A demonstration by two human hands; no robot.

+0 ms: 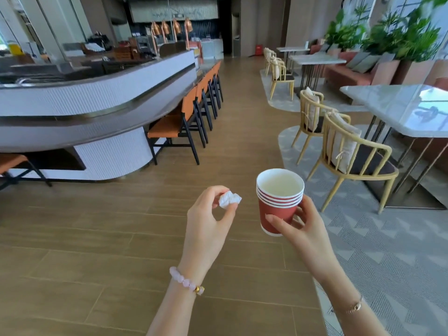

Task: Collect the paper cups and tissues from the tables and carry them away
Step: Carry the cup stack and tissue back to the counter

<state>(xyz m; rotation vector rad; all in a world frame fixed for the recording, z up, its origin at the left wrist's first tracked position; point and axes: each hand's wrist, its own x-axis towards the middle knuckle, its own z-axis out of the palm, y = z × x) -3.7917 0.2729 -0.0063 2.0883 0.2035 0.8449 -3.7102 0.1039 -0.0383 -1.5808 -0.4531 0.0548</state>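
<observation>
My right hand (304,226) holds a stack of several red paper cups (278,202) upright, nested one in another, with a white inside showing at the top. Just to the left of the cups, my left hand (209,219) pinches a small crumpled white tissue (229,199) between thumb and fingertips. Both hands are raised in front of me over the wooden floor, a short gap apart.
A curved white bar counter (97,103) with orange chairs (174,127) runs along the left. At the right stand marble tables (397,105) with yellow-framed chairs (349,151) on grey carpet. A wooden floor aisle (242,105) leads straight ahead. Green plants (400,32) line the far right.
</observation>
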